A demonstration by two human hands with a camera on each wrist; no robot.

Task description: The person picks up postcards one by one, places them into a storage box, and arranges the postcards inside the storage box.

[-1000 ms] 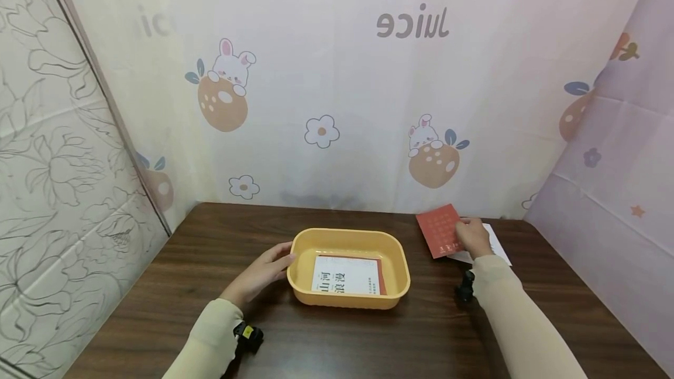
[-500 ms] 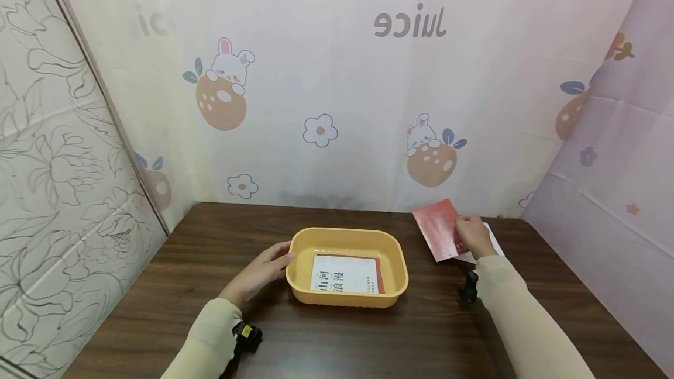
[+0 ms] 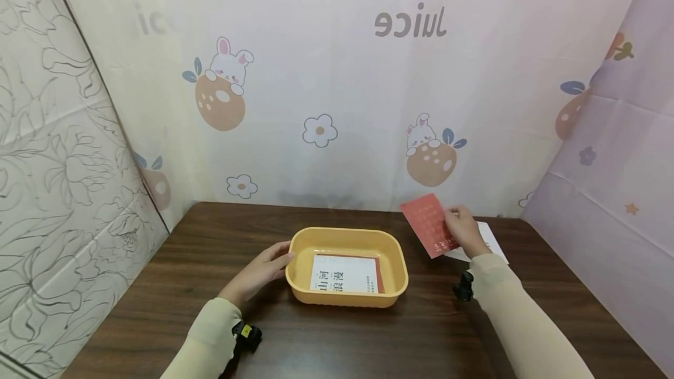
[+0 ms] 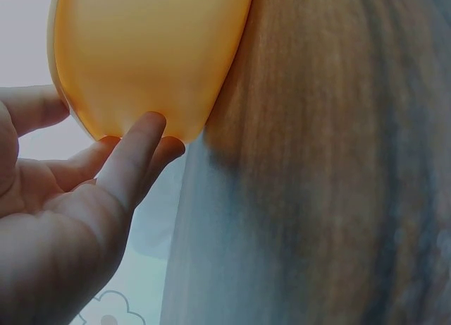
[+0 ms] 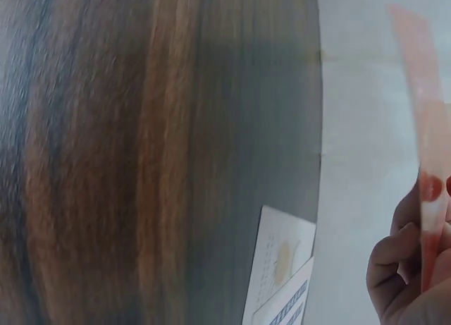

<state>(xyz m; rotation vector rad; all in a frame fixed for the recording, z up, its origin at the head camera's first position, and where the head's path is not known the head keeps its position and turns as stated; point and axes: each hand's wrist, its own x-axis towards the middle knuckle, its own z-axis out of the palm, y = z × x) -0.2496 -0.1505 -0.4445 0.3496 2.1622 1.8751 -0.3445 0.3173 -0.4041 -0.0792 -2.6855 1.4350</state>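
In the head view my left hand (image 3: 260, 274) is at the left end of a yellow plastic basin (image 3: 399, 262). The left wrist view has several fingers of that hand against the basin's outer wall (image 4: 162, 50), with one digit up at the rim. A white card (image 3: 342, 276) with dark printed characters lies inside, red showing at its edge. My right hand (image 3: 466, 231) pinches a red card (image 3: 427, 224) by its right side, held tilted above the table; the right wrist view has this card (image 5: 421, 71) nearly edge-on.
White cards (image 3: 489, 241) lie under and beyond my right hand on the brown wooden table (image 3: 337, 344); the right wrist view shows two of them overlapping (image 5: 278, 258). A patterned curtain (image 3: 337, 75) hangs along the table's back edge, with more fabric at both sides.
My right hand has moved a little left and up with the red card, uncovering more of the white cards. The card has tilted back and forth. My left hand and the basin have stayed in place.
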